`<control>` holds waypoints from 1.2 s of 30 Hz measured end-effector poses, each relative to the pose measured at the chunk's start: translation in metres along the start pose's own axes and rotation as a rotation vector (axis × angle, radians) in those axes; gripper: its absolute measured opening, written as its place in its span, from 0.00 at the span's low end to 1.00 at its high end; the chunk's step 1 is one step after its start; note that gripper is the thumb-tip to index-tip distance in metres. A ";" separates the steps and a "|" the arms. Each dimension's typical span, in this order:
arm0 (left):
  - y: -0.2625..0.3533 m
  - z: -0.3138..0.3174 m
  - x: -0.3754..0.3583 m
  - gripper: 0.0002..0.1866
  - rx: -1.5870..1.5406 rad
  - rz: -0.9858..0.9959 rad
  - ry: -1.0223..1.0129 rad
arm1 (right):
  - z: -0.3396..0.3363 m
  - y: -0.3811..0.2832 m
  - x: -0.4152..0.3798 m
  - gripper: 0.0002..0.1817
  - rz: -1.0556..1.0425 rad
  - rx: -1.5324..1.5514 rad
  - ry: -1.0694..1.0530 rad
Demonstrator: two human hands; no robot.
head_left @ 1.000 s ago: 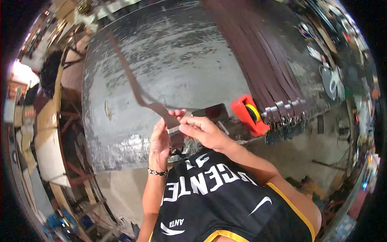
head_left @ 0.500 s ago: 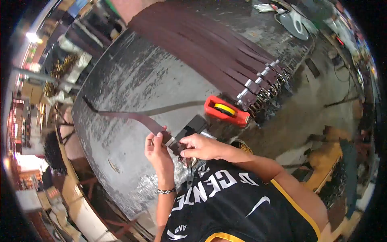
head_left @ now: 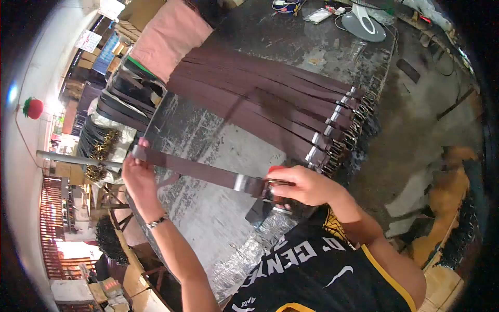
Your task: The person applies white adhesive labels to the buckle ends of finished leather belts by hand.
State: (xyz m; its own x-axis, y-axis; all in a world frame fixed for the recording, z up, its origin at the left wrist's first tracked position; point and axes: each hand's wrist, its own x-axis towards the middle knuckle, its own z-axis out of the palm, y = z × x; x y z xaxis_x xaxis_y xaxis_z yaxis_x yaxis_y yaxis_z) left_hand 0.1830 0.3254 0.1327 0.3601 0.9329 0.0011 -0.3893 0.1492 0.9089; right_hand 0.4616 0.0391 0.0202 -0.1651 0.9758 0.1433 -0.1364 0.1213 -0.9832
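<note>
My left hand pinches the tail end of a dark brown leather belt, fingers closed on it at nine o'clock. My right hand is closed around its metal buckle end at centre, so the strap hangs taut above the scuffed grey metal tabletop. The row of finished brown belts lies at one o'clock. Best to keep it flat and untwisted, tension even, buckle aligned with the others.
</note>
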 end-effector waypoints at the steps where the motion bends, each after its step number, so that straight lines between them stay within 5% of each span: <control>1: 0.019 -0.004 0.019 0.25 -0.005 0.005 0.013 | -0.009 0.000 -0.010 0.14 -0.033 -0.072 0.059; 5: 0.088 -0.009 0.075 0.21 0.134 0.088 0.090 | -0.048 -0.006 -0.055 0.18 0.030 -0.119 0.031; 7: 0.106 0.051 0.061 0.19 0.261 0.296 0.199 | -0.063 -0.014 -0.075 0.19 0.089 -0.056 0.004; 8: 0.123 0.040 0.077 0.20 0.468 0.437 0.191 | -0.070 -0.010 -0.085 0.19 0.091 -0.083 0.008; 10: 0.194 0.011 0.110 0.20 0.259 0.312 -0.048 | -0.086 -0.003 -0.103 0.18 0.130 -0.152 -0.020; 11: 0.189 0.059 0.086 0.21 0.414 0.369 -0.060 | -0.093 -0.003 -0.112 0.17 0.166 -0.194 -0.052; 14: 0.237 0.040 0.113 0.20 0.869 0.718 -0.072 | -0.114 0.003 -0.139 0.16 0.242 -0.117 -0.138; 16: 0.221 0.101 0.097 0.19 0.385 0.499 -0.116 | -0.116 0.003 -0.154 0.15 0.231 -0.053 -0.072; 18: 0.195 0.134 0.085 0.18 1.257 0.868 0.015 | -0.120 0.007 -0.165 0.14 0.260 0.047 -0.082; 20: 0.190 0.130 0.104 0.15 1.313 0.935 0.032 | -0.123 0.006 -0.167 0.13 0.261 0.080 -0.078; 23: 0.183 0.176 0.110 0.23 0.198 0.337 -0.345 | -0.126 0.001 -0.167 0.13 0.272 0.099 -0.020; 26: 0.193 0.173 0.136 0.28 0.172 0.122 -0.669 | -0.124 0.001 -0.168 0.13 0.346 0.184 0.066; 28: 0.179 0.191 0.123 0.28 0.308 0.314 -0.463 | -0.126 0.002 -0.168 0.12 0.329 0.125 0.078; 29: 0.137 0.244 0.087 0.28 0.305 0.498 -0.057 | -0.126 0.002 -0.168 0.12 0.362 0.159 0.089; 31: 0.129 0.246 0.083 0.27 0.421 0.537 0.002 | -0.126 0.000 -0.170 0.12 0.431 0.231 0.112; 36: 0.142 0.212 0.114 0.26 0.545 0.425 -0.236 | -0.126 0.004 -0.173 0.16 0.496 0.239 0.133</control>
State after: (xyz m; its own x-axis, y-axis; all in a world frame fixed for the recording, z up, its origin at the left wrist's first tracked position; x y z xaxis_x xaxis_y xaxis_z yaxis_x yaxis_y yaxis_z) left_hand 0.3487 0.3838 0.3505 0.4692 0.7691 0.4339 -0.0808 -0.4520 0.8884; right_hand 0.6131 -0.1065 -0.0226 -0.1437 0.9219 -0.3598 -0.2941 -0.3869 -0.8739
